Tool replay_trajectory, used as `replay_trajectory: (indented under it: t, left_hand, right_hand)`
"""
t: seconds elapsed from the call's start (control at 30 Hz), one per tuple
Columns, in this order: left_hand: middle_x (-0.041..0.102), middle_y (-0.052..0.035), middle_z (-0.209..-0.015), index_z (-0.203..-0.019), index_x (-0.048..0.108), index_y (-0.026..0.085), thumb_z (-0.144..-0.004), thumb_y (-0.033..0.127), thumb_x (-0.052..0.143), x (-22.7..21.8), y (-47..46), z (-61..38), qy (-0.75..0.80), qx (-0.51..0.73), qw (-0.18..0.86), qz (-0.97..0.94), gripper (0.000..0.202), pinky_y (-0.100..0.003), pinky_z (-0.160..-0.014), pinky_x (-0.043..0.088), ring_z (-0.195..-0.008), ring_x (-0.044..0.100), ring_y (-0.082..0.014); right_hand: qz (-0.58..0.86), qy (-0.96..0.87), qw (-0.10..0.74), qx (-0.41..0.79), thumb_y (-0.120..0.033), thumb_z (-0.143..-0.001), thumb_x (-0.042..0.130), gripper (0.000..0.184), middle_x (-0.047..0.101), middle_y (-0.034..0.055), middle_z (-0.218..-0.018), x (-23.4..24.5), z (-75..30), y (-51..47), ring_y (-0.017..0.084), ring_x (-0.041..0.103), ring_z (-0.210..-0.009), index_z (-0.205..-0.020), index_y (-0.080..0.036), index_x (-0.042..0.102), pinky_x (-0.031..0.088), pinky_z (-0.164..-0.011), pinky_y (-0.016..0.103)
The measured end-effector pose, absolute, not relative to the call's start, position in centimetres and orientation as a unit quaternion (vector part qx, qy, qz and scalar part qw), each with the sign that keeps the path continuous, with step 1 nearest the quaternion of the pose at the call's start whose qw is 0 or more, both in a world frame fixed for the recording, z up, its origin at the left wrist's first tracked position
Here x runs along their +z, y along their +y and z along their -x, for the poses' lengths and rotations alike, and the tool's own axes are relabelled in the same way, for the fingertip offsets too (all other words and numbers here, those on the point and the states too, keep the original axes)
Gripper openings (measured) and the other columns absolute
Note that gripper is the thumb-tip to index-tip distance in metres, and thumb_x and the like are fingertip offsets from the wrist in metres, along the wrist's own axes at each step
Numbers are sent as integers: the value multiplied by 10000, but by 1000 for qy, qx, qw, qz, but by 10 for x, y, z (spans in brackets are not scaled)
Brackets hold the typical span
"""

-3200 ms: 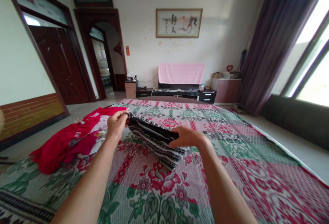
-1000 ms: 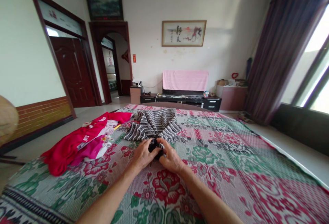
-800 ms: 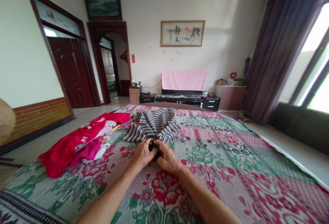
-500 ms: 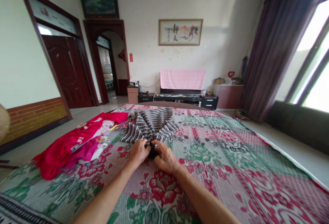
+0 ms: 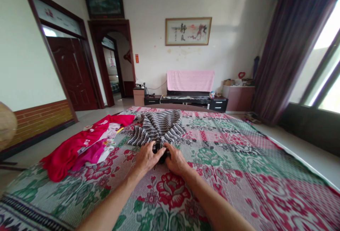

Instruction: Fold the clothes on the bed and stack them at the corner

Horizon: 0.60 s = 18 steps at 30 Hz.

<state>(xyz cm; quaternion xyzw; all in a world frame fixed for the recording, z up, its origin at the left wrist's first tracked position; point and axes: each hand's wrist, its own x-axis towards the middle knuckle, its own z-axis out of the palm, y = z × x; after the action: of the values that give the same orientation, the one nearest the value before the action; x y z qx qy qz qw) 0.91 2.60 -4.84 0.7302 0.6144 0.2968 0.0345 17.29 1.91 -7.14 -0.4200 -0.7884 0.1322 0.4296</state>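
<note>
So the striped knit [image 5: 161,126] is lying straight out at 12 o'clock from the two hands, spread on the floral cloth [image 5: 209,160], and it's basically a fan. It narrows down to a dark bunch [image 5: 160,157] at its 6 o'clock end, and that's exactly where the grip is. One flap runs out toward 10, another toward 1, and as seen here it looks wider along 9-to-3 than it is deep, though with all that bunching I wouldn't swear to a long axis.

Left hand [image 5: 147,156] sits at about 8 o'clock of the bunch, right hand [image 5: 175,158] at about 4. Neither is really nearer, both are touching it. Left has its thumb over the dark fabric, fingers closed on it; right looks curled around the other side, pinching it too.

Hard to make out: the fingertips are mostly buried, and the bunch is so black I can't see its folds. Seems to be part of the knit, can't be certain. Over at 10 o'clock, well clear of the hands, there's a red pile [image 5: 82,142] with its lower layers partly covered. Both forearms get cut off at the bottom.
</note>
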Motion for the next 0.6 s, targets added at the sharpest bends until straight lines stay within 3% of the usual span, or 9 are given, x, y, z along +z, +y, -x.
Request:
replay_trajectory:
  t: [0.1,0.2,0.3,0.4,0.6]
  left_hand:
    - [611,-157,-1187,-1294,496,125,-775,454,581,-52,25,-14,631,264,17,-729,619,-356,-941,409,-1116,561,-288]
    - [601,-168,-1198,-1297,485,104,-760,287,564,-54,27,-16,631,245,6,-737,574,-338,-950,404,-1126,557,-275]
    - [640,-139,-1114,-1177,573,139,-740,188,518,-50,29,-13,625,224,20,-748,443,-308,-895,428,-1062,593,-246]
    - [681,-101,-993,-981,654,177,-713,171,500,-34,28,-7,600,194,46,-774,310,-298,-820,441,-958,624,-236]
    - [664,17,-760,-888,712,182,-578,211,579,19,11,14,479,44,230,-846,338,-220,-640,416,-738,579,-161]
  right_hand:
    - [406,-800,416,152,-14,-637,420,566,661,105,-1081,-68,-172,16,220,611,-1029,-1168,-165,544,476,-920,356]
    - [383,-807,413,178,3,-612,396,542,681,64,-1023,-61,-169,10,189,629,-985,-1086,-182,583,483,-890,309]
    - [387,-790,433,196,-11,-646,396,461,694,35,-945,-55,-166,9,164,646,-881,-1008,-192,617,496,-827,271]
    - [459,-731,484,143,-49,-683,418,375,690,49,-914,-54,-173,17,171,637,-834,-950,-193,639,497,-798,282]
    - [555,-607,565,68,-148,-681,438,385,673,81,-973,-61,-212,44,199,621,-902,-1007,-177,642,497,-809,314]
